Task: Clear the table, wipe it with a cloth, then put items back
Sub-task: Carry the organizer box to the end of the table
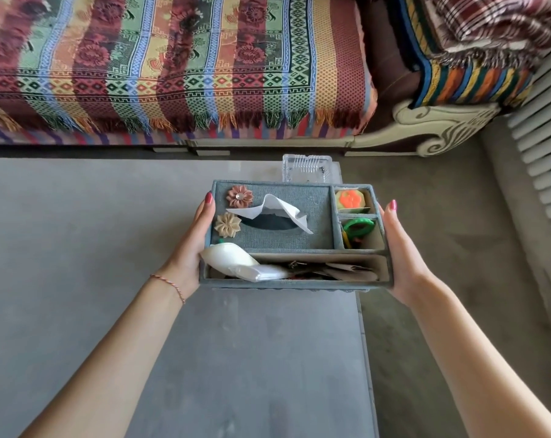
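Both hands are carrying a grey fabric organizer box [294, 233] level above the counter [252, 358]. The left hand [190, 248] is gripping the box's left end, its fingers [206, 205] clamped along the side wall, and the right hand [400, 248] is mirroring it on the right end, fingers wrapped against that wall. Gripping at opposite ends is keeping the box flat, which looks sensible since its open compartments are holding loose things that would slide out on a tilt.

A tissue [275, 211] is poking up from the slot in the middle lid, beside two fabric flowers [239, 196]. The far right compartment is holding an orange and yellow item [350, 199], the one nearer is holding something green [359, 227], and the long near compartment is holding a white packet [236, 260] with papers.

Just beyond the box, a clear plastic tray [307, 167] is sitting at the counter's far end. A striped sofa cover [173, 64] is filling the far side. Whether the box is being lifted off or set back, I cannot tell; no cloth is in view.
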